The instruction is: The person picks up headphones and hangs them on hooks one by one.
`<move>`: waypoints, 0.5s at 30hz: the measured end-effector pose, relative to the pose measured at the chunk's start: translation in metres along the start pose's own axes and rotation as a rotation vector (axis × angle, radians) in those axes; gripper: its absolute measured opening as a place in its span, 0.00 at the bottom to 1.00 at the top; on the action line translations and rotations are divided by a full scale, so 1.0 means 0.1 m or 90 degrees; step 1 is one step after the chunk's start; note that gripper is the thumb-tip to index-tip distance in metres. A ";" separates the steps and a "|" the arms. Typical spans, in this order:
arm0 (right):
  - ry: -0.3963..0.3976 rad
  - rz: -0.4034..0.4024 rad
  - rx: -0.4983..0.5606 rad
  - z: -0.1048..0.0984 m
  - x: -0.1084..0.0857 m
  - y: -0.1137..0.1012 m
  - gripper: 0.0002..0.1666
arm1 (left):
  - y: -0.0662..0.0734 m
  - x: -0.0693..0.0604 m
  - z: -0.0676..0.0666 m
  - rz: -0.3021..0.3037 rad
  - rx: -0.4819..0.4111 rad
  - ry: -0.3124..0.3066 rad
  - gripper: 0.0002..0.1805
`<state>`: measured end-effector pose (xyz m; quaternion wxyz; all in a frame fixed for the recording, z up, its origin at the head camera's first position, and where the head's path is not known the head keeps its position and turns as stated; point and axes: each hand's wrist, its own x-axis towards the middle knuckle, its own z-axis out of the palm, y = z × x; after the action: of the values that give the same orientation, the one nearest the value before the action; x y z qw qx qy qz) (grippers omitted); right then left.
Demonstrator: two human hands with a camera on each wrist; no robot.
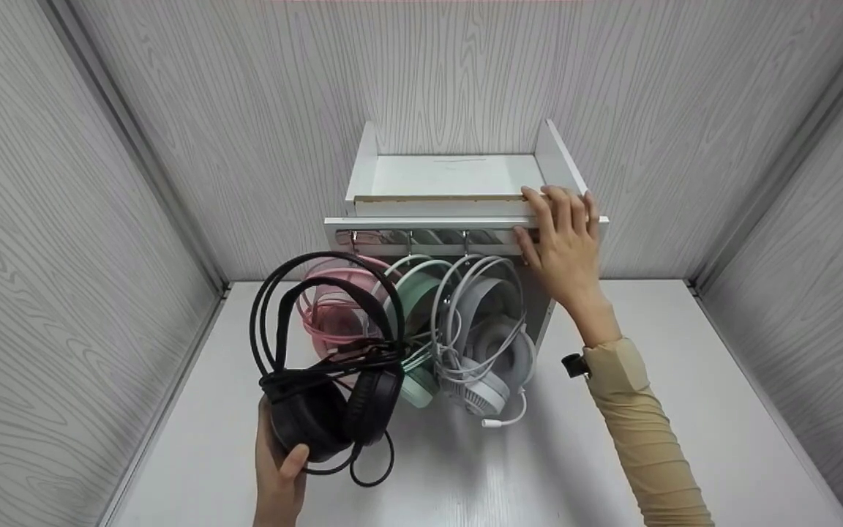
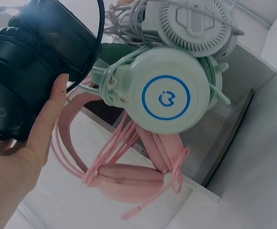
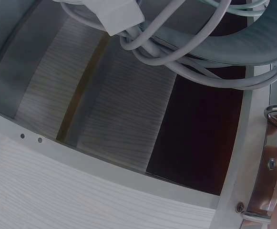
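Observation:
My left hand (image 1: 279,468) grips a black over-ear headset (image 1: 312,424) by an ear cup, its cable wrapped around it. The headset is in front of a pink headset (image 1: 337,318), partly covering it. Beside that hang a mint-green headset (image 1: 420,388) and a grey-white headset (image 1: 484,391) with a small boom microphone. All three are under a white hook rack (image 1: 429,222). My right hand (image 1: 564,252) holds the rack's top right edge, fingers over the top and thumb on the front. In the left wrist view, the green ear cup (image 2: 167,90) shows a blue ring logo.
The rack has an upper shelf (image 1: 458,174) with raised sides and stands against a white wood-grain wall (image 1: 458,73). Metal hooks (image 3: 276,114) sit on its front strip. A white tabletop (image 1: 648,410) lies below, with panels on both sides.

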<state>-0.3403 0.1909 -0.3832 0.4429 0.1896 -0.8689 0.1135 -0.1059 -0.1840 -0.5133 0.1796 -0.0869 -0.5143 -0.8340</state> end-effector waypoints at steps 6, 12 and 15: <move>-0.001 0.001 0.000 0.00 -0.01 0.00 0.31 | 0.06 0.00 0.18 0.016 0.035 -0.019 0.47; -0.009 0.003 0.001 0.00 -0.01 -0.01 0.31 | 0.10 -0.03 0.34 -0.003 0.075 -0.045 0.50; -0.009 0.002 0.002 0.00 -0.01 -0.01 0.31 | 0.09 -0.06 0.41 -0.012 0.104 -0.064 0.52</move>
<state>-0.3396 0.1902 -0.3837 0.4366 0.1896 -0.8720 0.1141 -0.0985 -0.1503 -0.4888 0.1525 -0.1090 -0.5895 -0.7857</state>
